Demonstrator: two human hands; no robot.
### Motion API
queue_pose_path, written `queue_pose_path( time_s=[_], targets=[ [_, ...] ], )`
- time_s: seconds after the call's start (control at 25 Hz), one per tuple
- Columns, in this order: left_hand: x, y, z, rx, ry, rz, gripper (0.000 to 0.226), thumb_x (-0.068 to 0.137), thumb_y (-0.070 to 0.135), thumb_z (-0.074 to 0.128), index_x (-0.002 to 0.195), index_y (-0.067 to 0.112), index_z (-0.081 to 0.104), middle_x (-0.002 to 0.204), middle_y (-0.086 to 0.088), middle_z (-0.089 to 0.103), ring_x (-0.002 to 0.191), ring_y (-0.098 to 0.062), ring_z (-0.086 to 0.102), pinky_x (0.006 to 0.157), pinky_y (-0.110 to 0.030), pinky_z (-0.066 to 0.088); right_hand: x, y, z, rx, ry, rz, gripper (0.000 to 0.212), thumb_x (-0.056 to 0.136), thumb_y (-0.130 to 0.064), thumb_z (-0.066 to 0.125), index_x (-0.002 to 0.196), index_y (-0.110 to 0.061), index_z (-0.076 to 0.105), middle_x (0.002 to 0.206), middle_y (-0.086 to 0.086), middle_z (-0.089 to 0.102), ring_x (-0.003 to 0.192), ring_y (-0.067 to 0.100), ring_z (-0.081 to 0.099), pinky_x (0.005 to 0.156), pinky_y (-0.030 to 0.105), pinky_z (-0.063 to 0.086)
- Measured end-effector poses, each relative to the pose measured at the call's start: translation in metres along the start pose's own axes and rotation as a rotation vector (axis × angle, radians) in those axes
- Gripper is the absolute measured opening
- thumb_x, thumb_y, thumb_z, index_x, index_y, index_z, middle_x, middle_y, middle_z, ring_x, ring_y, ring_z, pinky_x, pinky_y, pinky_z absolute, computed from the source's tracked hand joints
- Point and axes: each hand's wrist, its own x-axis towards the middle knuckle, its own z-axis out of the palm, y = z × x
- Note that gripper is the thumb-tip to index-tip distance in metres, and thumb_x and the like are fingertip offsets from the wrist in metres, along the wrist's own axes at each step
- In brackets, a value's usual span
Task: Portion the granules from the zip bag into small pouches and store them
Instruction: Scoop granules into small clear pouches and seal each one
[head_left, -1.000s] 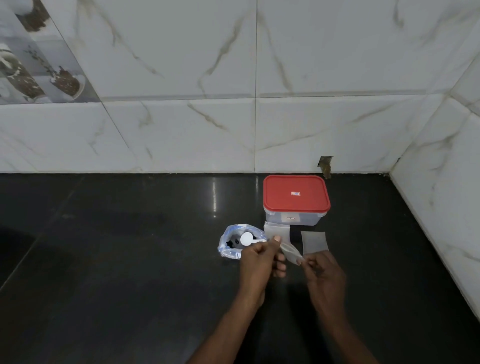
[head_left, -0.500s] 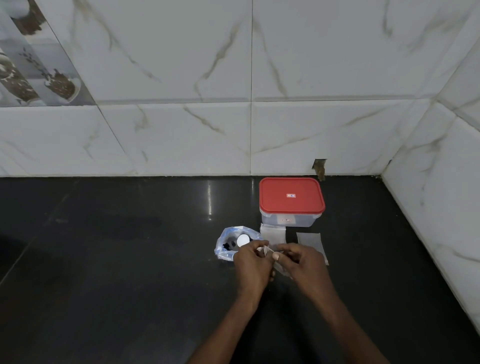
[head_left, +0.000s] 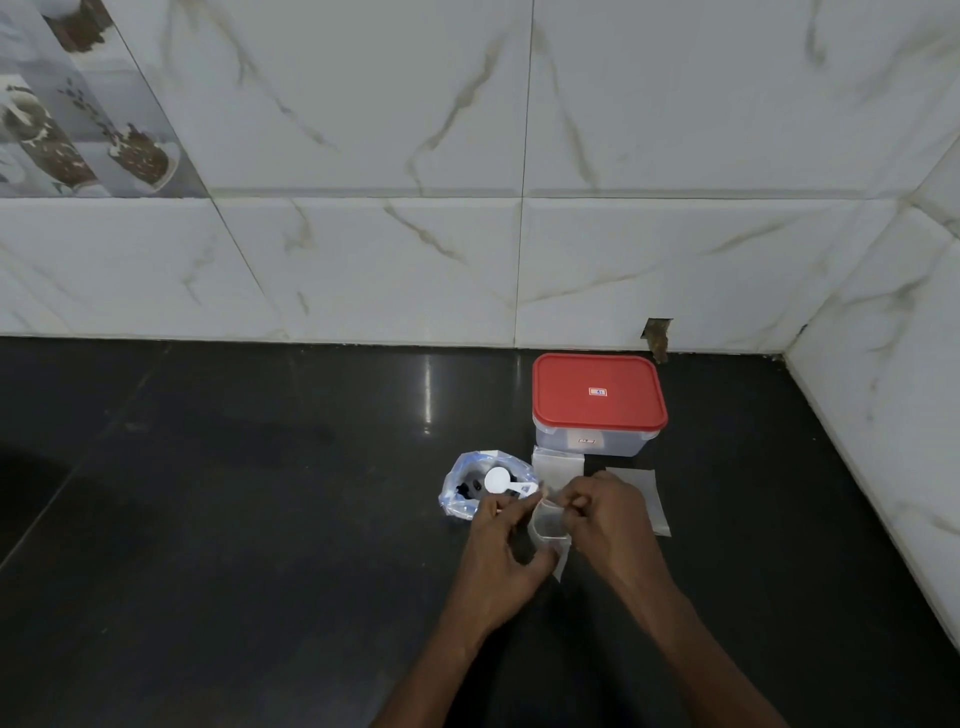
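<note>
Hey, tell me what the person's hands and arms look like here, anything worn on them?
Both the left hand and the right hand are bare: no gloves, and no rings or watch that I can make out. The forearms are uncovered too, with no sleeves in view up to the bottom edge of the picture. No markings show.

Counted: one zip bag, one white scoop, three small pouches, one red-lidded container, two hands.
</note>
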Motion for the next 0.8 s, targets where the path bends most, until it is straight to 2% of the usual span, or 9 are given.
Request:
queue_pose_path(
  time_s=[0.08,0.16,0.28,0.36,0.44,0.48,0.6,0.72,0.8],
  targets=[
    [-0.003,-0.011,0.000,-0.065,0.022,0.031,0.079,0.068,0.046,0.081,0.139,0.045,0.047,0.141,0.024,0.042,0.132,0.010,0.039,0.106,-0.011,0.039,0.003,-0.007,0.000,0.104,-0.023,0.013,0.014,0.080,0.001,0.067,0.080,-0.011,0.074,0.067,-0.013,0.058,0.052,0.002,0.057,0.055,0.012,0.048],
    [-0.001,-0.016,0.002,-0.170,0.086,0.013,0.096,0.059,0.046,0.089,0.143,0.040,0.045,0.148,0.026,0.044,0.137,0.008,0.040,0.110,-0.017,0.039,0.004,-0.012,0.004,0.176,-0.060,0.033,0.016,0.081,0.001,0.067,0.079,-0.013,0.074,0.062,-0.011,0.064,0.044,0.002,0.059,0.050,0.014,0.050],
    [0.004,-0.027,0.002,-0.249,0.178,-0.022,0.083,0.057,0.042,0.092,0.132,0.041,0.056,0.131,0.016,0.067,0.124,-0.003,0.060,0.107,-0.036,0.050,0.009,-0.019,0.013,0.228,-0.080,0.048,0.022,0.081,0.001,0.068,0.075,-0.020,0.073,0.059,-0.010,0.066,0.048,0.003,0.062,0.054,0.021,0.055],
    [0.003,-0.037,-0.001,-0.246,0.213,-0.038,0.070,0.062,0.040,0.089,0.125,0.043,0.059,0.120,0.012,0.073,0.114,-0.004,0.067,0.101,-0.041,0.055,0.012,-0.019,0.020,0.305,-0.109,0.076,0.020,0.081,0.000,0.069,0.075,-0.019,0.073,0.059,-0.008,0.068,0.050,0.006,0.064,0.055,0.029,0.057],
    [-0.001,-0.046,-0.003,-0.249,0.268,-0.045,0.061,0.065,0.040,0.086,0.121,0.042,0.062,0.116,0.012,0.074,0.109,-0.005,0.069,0.097,-0.042,0.057,0.017,-0.017,0.026,0.296,-0.063,0.089,0.006,0.083,-0.012,0.073,0.084,-0.017,0.075,0.072,-0.006,0.073,0.063,0.008,0.067,0.066,0.035,0.059],
    [-0.003,-0.047,-0.004,-0.267,0.311,-0.046,0.057,0.065,0.040,0.085,0.119,0.041,0.064,0.115,0.012,0.074,0.108,-0.005,0.069,0.094,-0.043,0.058,0.021,-0.013,0.029,0.207,0.005,0.085,0.009,0.084,-0.019,0.072,0.093,-0.016,0.074,0.081,-0.003,0.074,0.072,0.012,0.068,0.072,0.036,0.057],
    [-0.005,-0.053,-0.010,-0.278,0.450,-0.039,0.051,0.063,0.039,0.082,0.112,0.038,0.067,0.122,0.021,0.062,0.111,-0.005,0.065,0.091,-0.039,0.059,0.032,-0.003,0.041,-0.018,0.076,0.130,0.029,0.087,-0.032,0.068,0.106,-0.009,0.070,0.093,0.008,0.073,0.087,0.024,0.068,0.074,0.032,0.049],
    [-0.003,-0.067,-0.017,-0.288,0.470,-0.064,0.053,0.061,0.045,0.082,0.110,0.029,0.072,0.141,0.024,0.041,0.127,-0.002,0.053,0.098,-0.028,0.052,0.036,0.001,0.059,-0.052,0.060,0.104,0.015,0.089,-0.026,0.066,0.091,-0.011,0.069,0.084,0.004,0.071,0.083,0.022,0.067,0.067,0.030,0.048],
    [0.000,-0.076,-0.021,-0.319,0.421,-0.084,0.052,0.064,0.038,0.086,0.113,0.028,0.073,0.150,0.022,0.037,0.133,-0.001,0.050,0.098,-0.018,0.049,0.036,0.002,0.067,-0.124,0.094,0.039,0.012,0.090,-0.019,0.062,0.097,-0.011,0.067,0.091,0.005,0.069,0.086,0.021,0.065,0.070,0.030,0.048]
  ],
)
